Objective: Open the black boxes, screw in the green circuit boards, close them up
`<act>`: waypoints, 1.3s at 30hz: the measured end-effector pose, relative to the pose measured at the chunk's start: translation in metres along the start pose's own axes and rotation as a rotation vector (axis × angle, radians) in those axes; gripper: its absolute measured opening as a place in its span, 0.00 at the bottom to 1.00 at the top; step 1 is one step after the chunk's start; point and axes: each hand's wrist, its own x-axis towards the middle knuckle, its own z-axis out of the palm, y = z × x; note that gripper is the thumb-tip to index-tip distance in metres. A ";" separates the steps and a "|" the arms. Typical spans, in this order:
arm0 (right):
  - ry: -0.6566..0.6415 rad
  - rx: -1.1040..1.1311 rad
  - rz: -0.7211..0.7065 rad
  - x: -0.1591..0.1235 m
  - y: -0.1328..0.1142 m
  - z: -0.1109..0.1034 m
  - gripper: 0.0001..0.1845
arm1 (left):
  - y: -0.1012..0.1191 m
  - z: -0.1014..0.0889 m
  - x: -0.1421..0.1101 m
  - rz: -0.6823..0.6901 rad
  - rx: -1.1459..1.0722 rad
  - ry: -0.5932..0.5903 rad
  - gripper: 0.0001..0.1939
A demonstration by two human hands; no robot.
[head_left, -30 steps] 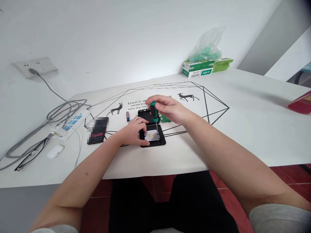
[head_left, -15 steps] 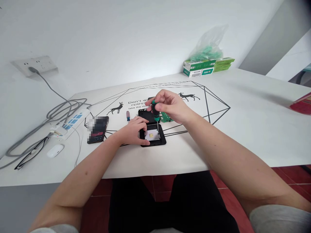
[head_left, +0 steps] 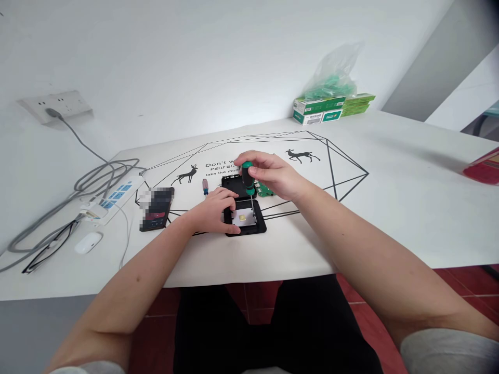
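My right hand (head_left: 275, 175) has its thumb and fingers around the handle of a green-and-black screwdriver (head_left: 248, 179). The thin shaft points down at the right side of a silver metal plate (head_left: 242, 218) with a yellowish square. That plate lies inside a black plastic case (head_left: 260, 227), flat on the table. At the case's left side my left hand (head_left: 214, 210) grips it, thumb at the near edge and fingers at the far left corner. Just behind is a second black case part (head_left: 233, 186), and a green circuit board (head_left: 266, 189) lies partly hidden by my right hand.
A small screwdriver (head_left: 205, 186) lies behind my left hand. To the left are a phone (head_left: 158, 209), a white power strip (head_left: 117, 196), glasses (head_left: 50, 246) and a white earbud case (head_left: 89, 242). Green-and-white boxes (head_left: 319, 110) stand at the back, under a plastic bag (head_left: 335, 72).
My right hand's fingers have shifted around the screwdriver handle, now reaching farther over its far side, and the handle's top sits slightly lower. My left hand stays on the case.
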 end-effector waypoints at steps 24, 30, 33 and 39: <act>0.051 0.119 0.051 -0.002 -0.003 0.009 0.19 | -0.001 0.000 0.001 0.001 -0.006 -0.005 0.22; 0.090 -0.065 -0.063 0.001 -0.002 0.005 0.12 | -0.001 0.001 0.001 -0.004 -0.005 -0.003 0.22; 0.117 -0.081 -0.029 0.002 -0.002 0.005 0.11 | -0.002 0.001 0.001 0.006 0.000 -0.002 0.23; 0.126 0.028 0.006 0.000 -0.004 0.010 0.08 | -0.008 0.003 0.001 0.026 0.016 0.001 0.34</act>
